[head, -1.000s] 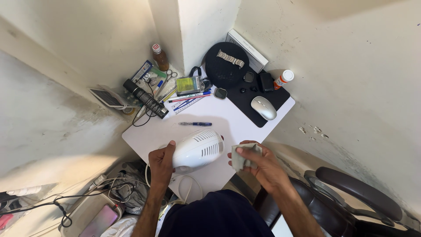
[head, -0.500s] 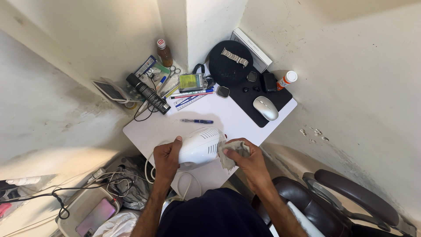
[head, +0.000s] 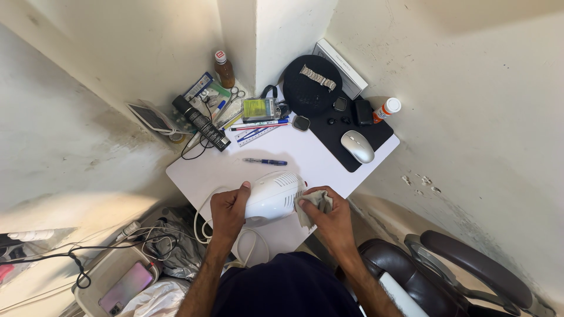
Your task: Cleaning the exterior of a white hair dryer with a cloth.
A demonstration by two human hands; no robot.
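Note:
A rounded white plastic appliance (head: 274,196) with vent slots lies on the small white table (head: 305,158) near its front edge. My left hand (head: 229,209) grips its left side, thumb up on the shell. My right hand (head: 326,217) holds a crumpled grey cloth (head: 311,202) and presses it against the appliance's right end. A white cord (head: 247,246) loops from under the appliance over the table edge.
A blue pen (head: 265,161) lies just beyond the appliance. Further back are a silver mouse (head: 357,146) on a black pad (head: 346,126), a round black cap with a metal watch band (head: 317,77), pens, a ruler, a brown bottle (head: 224,68) and an orange pill bottle (head: 388,109). A dark chair (head: 464,270) stands at right.
My right hand has brought the cloth from beside the appliance onto its right end. The left hand keeps its grip. The view has shifted slightly.

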